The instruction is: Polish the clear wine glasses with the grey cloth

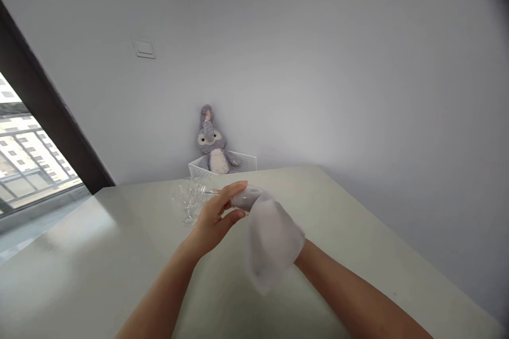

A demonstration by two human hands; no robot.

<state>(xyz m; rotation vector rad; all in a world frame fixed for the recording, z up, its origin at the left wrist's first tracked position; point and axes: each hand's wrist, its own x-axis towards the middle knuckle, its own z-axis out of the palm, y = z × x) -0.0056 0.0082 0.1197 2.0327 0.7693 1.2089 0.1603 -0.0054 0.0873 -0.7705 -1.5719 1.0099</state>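
Note:
My left hand [212, 218] is closed around a clear stemmed glass [247, 198], which lies tilted on its side above the table, its mouth toward the right. A white cloth [274, 238] hangs over my right hand [301, 250] and hides its fingers; part of it is blurred. The cloth meets the glass at the mouth, and how far it reaches inside I cannot tell. Several other clear stemmed glasses [187, 201] stand close together on the table, just beyond my left hand.
A pale green table [131, 254] spreads under both arms and reaches toward the wall. Behind its far edge, a grey plush toy [212, 140] sits in a white perforated basket [248, 163]. A light switch [143, 48] is on the wall, and a dark-framed window [51, 92] is at left.

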